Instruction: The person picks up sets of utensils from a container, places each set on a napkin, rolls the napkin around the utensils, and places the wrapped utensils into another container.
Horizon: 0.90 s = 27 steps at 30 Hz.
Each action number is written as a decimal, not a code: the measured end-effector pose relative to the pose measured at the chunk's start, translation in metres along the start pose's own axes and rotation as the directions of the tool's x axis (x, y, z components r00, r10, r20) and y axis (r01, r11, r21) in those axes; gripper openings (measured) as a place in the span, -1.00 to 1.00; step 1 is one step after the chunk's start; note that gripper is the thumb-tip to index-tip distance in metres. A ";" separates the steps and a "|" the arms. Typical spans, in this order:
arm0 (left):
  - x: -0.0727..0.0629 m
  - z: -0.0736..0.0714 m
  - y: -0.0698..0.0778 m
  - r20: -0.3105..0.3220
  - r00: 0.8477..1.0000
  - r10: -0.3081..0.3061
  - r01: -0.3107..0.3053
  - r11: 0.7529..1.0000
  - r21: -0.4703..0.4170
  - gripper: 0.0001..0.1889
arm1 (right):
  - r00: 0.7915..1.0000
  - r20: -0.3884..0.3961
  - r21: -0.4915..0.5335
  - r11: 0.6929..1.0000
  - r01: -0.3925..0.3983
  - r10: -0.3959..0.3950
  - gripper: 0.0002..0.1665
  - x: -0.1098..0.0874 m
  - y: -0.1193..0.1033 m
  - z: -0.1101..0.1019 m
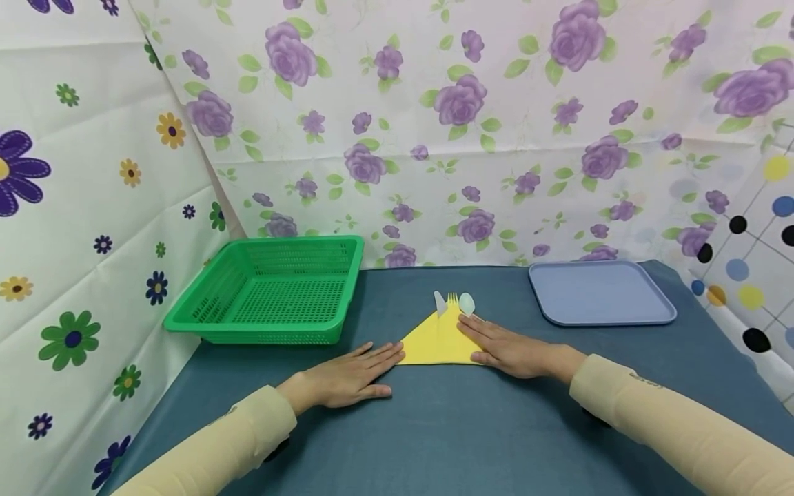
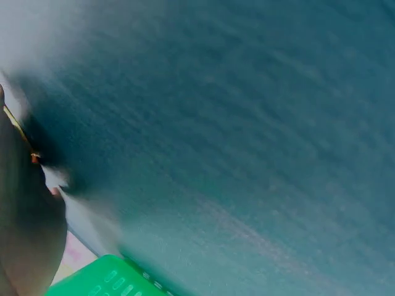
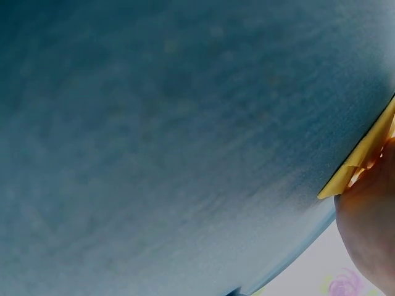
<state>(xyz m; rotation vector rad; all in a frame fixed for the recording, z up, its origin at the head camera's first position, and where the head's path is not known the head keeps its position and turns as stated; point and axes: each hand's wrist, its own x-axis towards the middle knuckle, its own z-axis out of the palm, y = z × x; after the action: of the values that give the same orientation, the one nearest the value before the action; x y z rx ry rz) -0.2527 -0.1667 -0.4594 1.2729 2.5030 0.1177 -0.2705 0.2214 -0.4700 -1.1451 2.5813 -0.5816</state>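
Observation:
A yellow napkin [image 1: 437, 342], folded to a triangle, lies on the blue-grey tablecloth [image 1: 434, 427] with its long edge toward me. Out of its top stick a pale knife [image 1: 440, 302], a yellow fork [image 1: 453, 299] and a pale spoon [image 1: 467, 303], their lower parts hidden in the folds. My left hand [image 1: 347, 377] lies flat with fingers straight, fingertips on the napkin's left corner. Over the right corner rests my right hand [image 1: 511, 350], its fingers extended along the sloping side. In the right wrist view, the napkin's edge [image 3: 355, 163] shows beside that hand.
A green perforated basket [image 1: 260, 336] stands at the back left. At the back right lies a light blue tray [image 1: 602, 293]. Flowered cloth [image 1: 397, 200] hangs behind the table, with patterned sheets on both sides.

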 end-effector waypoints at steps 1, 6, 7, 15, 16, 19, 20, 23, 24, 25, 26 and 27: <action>0.002 0.000 0.002 -0.016 1.000 0.004 -0.004 1.000 -0.005 -0.20 | 1.000 -0.001 0.001 1.000 0.003 -0.003 -0.15 0.000 0.000 0.000; 0.026 -0.010 0.016 -0.090 0.996 0.024 -0.025 1.000 -0.017 -0.21 | 1.000 -0.011 0.007 1.000 0.019 -0.019 -0.15 -0.002 0.000 0.001; 0.032 -0.013 0.019 -0.104 0.994 0.026 -0.027 1.000 -0.016 -0.21 | 1.000 -0.016 0.014 1.000 0.023 -0.023 -0.16 -0.002 0.000 0.002; 0.077 -0.028 0.027 -0.138 0.990 -0.001 -0.002 1.000 -0.018 -0.17 | 1.000 -0.012 -0.018 1.000 0.002 -0.002 -0.14 0.002 0.002 0.003; 0.082 -0.029 0.027 -0.136 0.991 -0.004 0.001 1.000 -0.018 -0.16 | 1.000 -0.010 -0.022 1.000 0.003 -0.003 -0.15 0.002 0.001 0.003; 0.093 -0.028 0.027 -0.128 0.992 -0.016 0.013 1.000 -0.023 -0.15 | 1.000 -0.002 -0.025 1.000 0.000 0.000 -0.15 0.002 0.000 0.002; 0.096 -0.028 0.027 -0.125 0.992 -0.018 0.015 1.000 -0.027 -0.16 | 1.000 -0.001 -0.027 1.000 -0.002 0.002 -0.15 0.002 0.000 0.001; 0.102 -0.027 0.027 -0.108 0.994 -0.023 0.019 0.999 -0.038 -0.16 | 1.000 -0.009 -0.015 1.000 0.007 -0.007 -0.16 0.000 -0.001 0.001; 0.103 -0.027 0.028 -0.104 0.994 -0.023 0.019 0.999 -0.040 -0.17 | 1.000 -0.011 -0.016 1.000 0.010 -0.010 -0.17 0.000 -0.001 0.001; 0.105 -0.027 0.028 -0.100 0.995 -0.021 0.017 0.999 -0.042 -0.17 | 1.000 -0.012 -0.019 1.000 0.012 -0.013 -0.17 -0.001 -0.001 0.001; 0.106 -0.026 0.028 -0.098 0.995 -0.017 0.013 0.999 -0.046 -0.17 | 1.000 -0.014 -0.018 1.000 0.015 -0.015 -0.17 -0.001 -0.001 0.001; 0.107 -0.026 0.029 -0.096 0.995 -0.013 0.008 0.998 -0.054 -0.17 | 1.000 -0.016 -0.016 1.000 0.019 -0.019 -0.17 -0.001 -0.001 0.001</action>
<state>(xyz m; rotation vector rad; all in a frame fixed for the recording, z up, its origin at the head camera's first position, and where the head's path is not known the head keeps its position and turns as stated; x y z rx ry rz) -0.2975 -0.0616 -0.4555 1.2604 2.5683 0.2481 -0.2687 0.2213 -0.4706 -1.1759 2.5954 -0.5777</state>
